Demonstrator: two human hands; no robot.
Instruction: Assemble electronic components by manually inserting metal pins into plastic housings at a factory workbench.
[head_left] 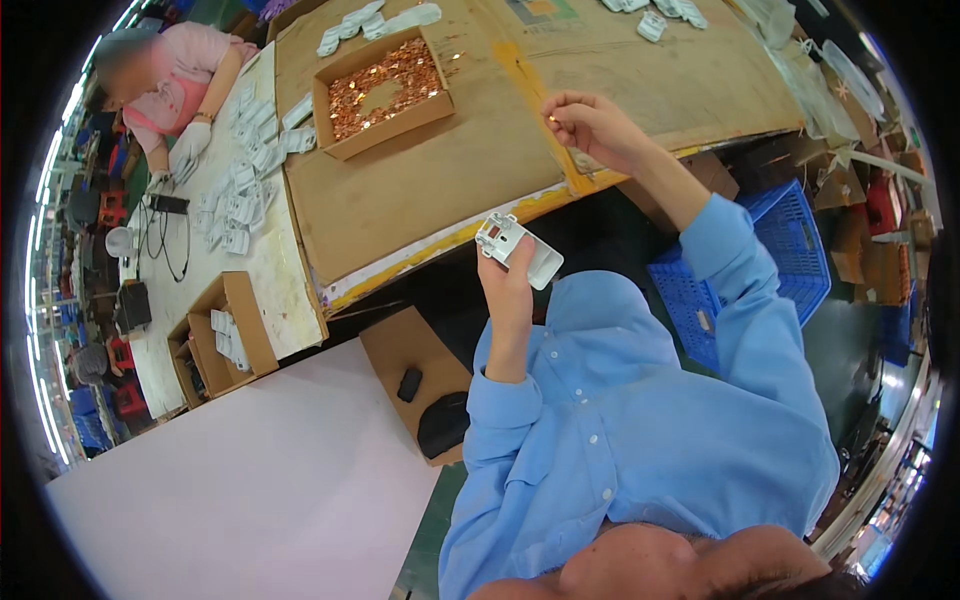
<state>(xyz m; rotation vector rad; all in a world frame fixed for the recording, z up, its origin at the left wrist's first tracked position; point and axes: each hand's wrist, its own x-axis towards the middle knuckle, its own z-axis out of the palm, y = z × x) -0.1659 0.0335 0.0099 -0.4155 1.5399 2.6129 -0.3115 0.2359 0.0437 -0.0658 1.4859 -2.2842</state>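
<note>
My left hand [508, 292] is closed around a white plastic housing [541, 264], just off the table's front edge. The housing's open side faces up, with a small reddish-brown part near its far end. Farther right, over the cardboard-covered table [420, 215], my right hand [598, 130] pinches a small shiny copper-coloured piece [553, 118]. Its exact shape is too small to make out. Left of that hand, a shallow cardboard box [392, 128] holds a heap of many small copper-coloured pieces.
White housings [238, 200] lie piled on the left table, where a co-worker's gloved hand [188, 150] rests. More housings [352, 27] lie at the far edge. A small cardboard box [250, 320] stands at left. A blue plastic crate [795, 255] is at my right.
</note>
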